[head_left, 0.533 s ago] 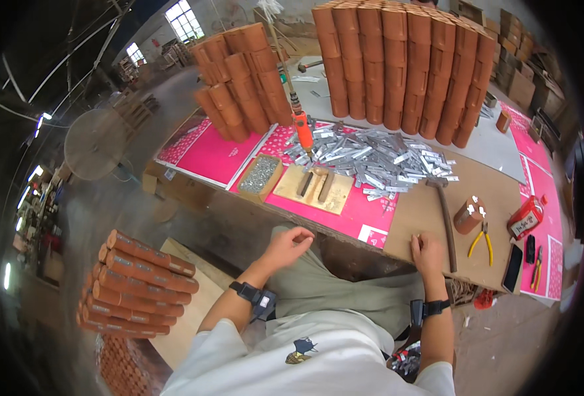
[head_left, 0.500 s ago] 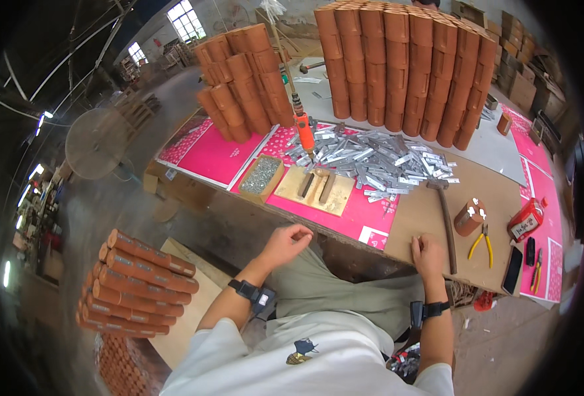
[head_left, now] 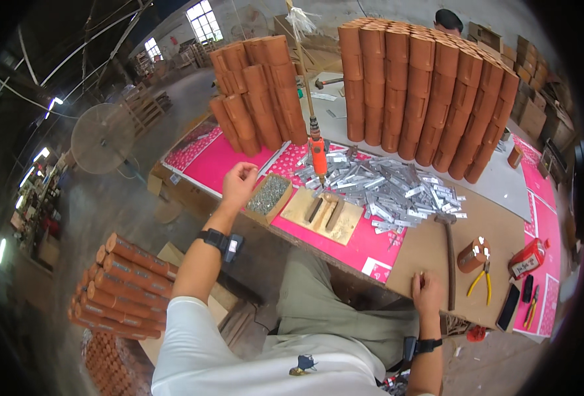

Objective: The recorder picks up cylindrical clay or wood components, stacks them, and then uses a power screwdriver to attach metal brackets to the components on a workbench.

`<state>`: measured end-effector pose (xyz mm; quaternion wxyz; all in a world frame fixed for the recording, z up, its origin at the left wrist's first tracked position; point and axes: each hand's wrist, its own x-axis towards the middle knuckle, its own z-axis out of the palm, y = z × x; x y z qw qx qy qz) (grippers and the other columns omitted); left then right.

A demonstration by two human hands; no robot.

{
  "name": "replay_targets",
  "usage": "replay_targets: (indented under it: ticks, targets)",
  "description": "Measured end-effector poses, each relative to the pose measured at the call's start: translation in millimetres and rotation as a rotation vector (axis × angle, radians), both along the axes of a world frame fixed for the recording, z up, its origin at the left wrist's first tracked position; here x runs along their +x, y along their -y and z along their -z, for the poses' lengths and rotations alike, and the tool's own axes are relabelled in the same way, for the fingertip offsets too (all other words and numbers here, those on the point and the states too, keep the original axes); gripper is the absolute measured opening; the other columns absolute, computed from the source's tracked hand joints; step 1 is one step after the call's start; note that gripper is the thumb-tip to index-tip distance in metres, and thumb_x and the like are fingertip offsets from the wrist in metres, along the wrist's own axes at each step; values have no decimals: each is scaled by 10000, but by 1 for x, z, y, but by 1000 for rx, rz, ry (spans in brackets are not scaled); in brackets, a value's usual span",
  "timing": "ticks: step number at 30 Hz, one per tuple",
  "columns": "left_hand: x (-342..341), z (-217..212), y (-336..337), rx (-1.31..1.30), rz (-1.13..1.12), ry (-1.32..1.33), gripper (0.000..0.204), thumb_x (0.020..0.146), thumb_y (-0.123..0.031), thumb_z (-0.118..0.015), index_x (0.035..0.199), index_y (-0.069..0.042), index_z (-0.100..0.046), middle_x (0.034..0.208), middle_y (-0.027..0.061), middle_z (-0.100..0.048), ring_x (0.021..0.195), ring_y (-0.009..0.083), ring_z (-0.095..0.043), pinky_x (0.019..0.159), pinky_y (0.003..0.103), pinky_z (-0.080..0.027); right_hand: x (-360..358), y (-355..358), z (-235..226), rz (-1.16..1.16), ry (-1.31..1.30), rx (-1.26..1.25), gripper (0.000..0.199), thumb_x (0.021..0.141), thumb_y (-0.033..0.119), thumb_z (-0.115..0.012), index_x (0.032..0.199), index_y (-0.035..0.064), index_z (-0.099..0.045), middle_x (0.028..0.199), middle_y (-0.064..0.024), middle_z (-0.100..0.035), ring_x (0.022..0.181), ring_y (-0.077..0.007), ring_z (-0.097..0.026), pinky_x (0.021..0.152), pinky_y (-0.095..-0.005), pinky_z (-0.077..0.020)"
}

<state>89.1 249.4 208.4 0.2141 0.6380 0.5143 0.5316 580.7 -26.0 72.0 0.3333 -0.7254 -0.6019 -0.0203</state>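
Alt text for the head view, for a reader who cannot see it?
A seated person's left hand is raised, fingers pinched, beside a tray of screws, while the right hand rests on the bench near a hammer. Behind lie metal clips, an orange hanging driver and stacked orange tubes.

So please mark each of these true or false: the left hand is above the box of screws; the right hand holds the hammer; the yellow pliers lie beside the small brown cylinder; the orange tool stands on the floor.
1. The left hand is raised by the box of screws: true.
2. The right hand holds the hammer: false, it rests on the bench beside it.
3. The yellow pliers lie by the small brown cylinder: true.
4. The orange tool stands on the floor: false, it hangs over the bench.
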Motion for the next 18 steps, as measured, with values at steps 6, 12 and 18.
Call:
replay_targets:
  ticks: [6,12,18]
  targets:
    - [-15,-70,-74,209,-155,-227,294,904,-187,-712,1160,-66,-631,803,33,-650,733,143,-631,683,324,-516,-3,0,-5,31,43,-4,251,868,155,-709,737,48,-524,708,-155,-531,673,-381,-560,600,-490,-429]
    - [40,-180,-145,305,-204,-305,473,859,-282,-741,1255,-63,-601,865,62,-667,816,220,-669,771,373,-541,-6,-3,-10,50,28,-53,240,844,144,-705,721,53,-520,714,-161,-531,675,-391,-556,601,-497,-428]
    - [92,-207,-235,268,-315,-469,735,807,-362,-754,1424,-85,-467,1258,169,-596,1133,313,-613,970,432,-499,-6,-4,-10,66,20,-68,235,817,131,-706,698,59,-517,706,-167,-523,669,-398,-548,597,-500,-423]
